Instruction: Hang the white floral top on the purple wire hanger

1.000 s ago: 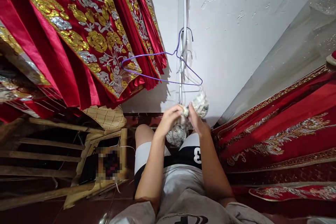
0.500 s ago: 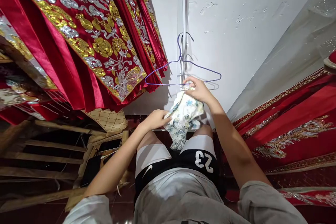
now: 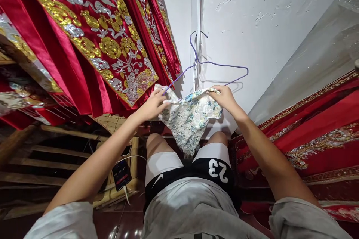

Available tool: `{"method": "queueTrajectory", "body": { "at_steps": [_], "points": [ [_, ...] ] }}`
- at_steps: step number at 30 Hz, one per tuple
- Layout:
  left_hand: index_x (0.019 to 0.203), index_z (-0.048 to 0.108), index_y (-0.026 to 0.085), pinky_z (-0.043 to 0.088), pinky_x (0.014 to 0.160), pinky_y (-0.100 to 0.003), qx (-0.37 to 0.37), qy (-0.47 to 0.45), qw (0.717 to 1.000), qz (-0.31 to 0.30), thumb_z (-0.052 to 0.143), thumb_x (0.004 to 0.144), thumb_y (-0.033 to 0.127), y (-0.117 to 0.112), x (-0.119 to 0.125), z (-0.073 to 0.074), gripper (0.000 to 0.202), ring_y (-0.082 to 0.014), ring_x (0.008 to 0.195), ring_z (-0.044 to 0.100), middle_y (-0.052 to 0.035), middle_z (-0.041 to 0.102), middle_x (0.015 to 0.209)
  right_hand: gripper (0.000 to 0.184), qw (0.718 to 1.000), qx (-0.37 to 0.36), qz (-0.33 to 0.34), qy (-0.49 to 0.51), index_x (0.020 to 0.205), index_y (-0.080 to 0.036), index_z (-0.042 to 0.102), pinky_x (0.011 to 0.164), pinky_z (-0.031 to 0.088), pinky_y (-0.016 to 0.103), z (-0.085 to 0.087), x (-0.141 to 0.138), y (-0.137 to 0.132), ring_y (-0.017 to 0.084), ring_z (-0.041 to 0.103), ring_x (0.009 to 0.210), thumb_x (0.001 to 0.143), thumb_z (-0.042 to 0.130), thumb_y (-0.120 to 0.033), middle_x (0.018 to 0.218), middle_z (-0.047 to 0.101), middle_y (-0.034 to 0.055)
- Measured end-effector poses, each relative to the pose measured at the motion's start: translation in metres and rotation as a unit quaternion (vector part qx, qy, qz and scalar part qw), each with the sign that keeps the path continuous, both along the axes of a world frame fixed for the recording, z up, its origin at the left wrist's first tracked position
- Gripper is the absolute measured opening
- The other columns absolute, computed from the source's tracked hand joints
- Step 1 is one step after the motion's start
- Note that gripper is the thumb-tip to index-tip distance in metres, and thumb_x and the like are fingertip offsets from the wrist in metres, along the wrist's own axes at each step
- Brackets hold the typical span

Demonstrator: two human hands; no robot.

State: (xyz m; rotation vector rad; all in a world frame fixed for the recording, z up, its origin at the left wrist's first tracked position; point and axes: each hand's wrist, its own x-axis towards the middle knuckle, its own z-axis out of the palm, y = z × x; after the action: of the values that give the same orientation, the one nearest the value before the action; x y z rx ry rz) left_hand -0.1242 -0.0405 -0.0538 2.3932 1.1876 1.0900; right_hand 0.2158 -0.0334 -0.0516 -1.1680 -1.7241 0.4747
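My left hand (image 3: 155, 105) has its fingers pinched on one upper corner of the floral cloth (image 3: 190, 119), and my right hand (image 3: 226, 99) is clamped on the opposite upper edge, so the cloth spans between them and droops toward my thighs (image 3: 211, 153). Just behind it the purple hanger (image 3: 224, 65) hangs at the pale pole (image 3: 199, 7), one arm sloping down to my left hand, though I cannot tell whether its end sits inside the cloth
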Motion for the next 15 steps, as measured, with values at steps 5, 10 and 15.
{"method": "queueTrajectory", "body": {
  "at_steps": [5,10,15],
  "points": [
    [0.075,0.062,0.021,0.048,0.088,-0.038,0.020,-0.124,0.992,0.000,0.067,0.088,0.038,0.001,0.033,0.037,0.022,-0.0232,0.079,0.059,-0.0056,0.066,0.081,0.022,0.997,-0.038,0.060,-0.016,0.074,-0.017,0.071,0.066,0.038,0.030,0.010,-0.007,-0.026,0.018,0.055,0.068,0.083,0.065,-0.036,0.069,0.063,0.0007],
    [0.104,0.073,0.020,0.045,0.074,-0.029,0.003,-0.207,0.978,-0.025,0.075,0.080,0.025,0.014,0.039,0.053,0.024,-0.0170,0.069,0.054,-0.0034,0.068,0.085,0.052,0.996,0.070,-0.054,-0.001,0.130,-0.020,0.067,0.083,0.049,0.038,0.016,0.018,-0.021,0.023,0.064,0.084,0.078,0.068,-0.023,0.096,0.074,0.0067],
    [0.095,0.075,0.019,0.044,0.072,-0.028,0.035,-0.088,0.995,-0.025,0.060,0.093,0.035,0.023,0.030,0.061,0.021,-0.0174,0.066,0.053,-0.0024,0.065,0.075,0.059,0.988,0.040,-0.140,-0.046,0.130,-0.013,0.070,0.083,0.053,0.042,0.027,0.051,0.015,0.026,0.068,0.088,0.071,0.073,-0.017,0.103,0.076,0.0124]
  ]
}}
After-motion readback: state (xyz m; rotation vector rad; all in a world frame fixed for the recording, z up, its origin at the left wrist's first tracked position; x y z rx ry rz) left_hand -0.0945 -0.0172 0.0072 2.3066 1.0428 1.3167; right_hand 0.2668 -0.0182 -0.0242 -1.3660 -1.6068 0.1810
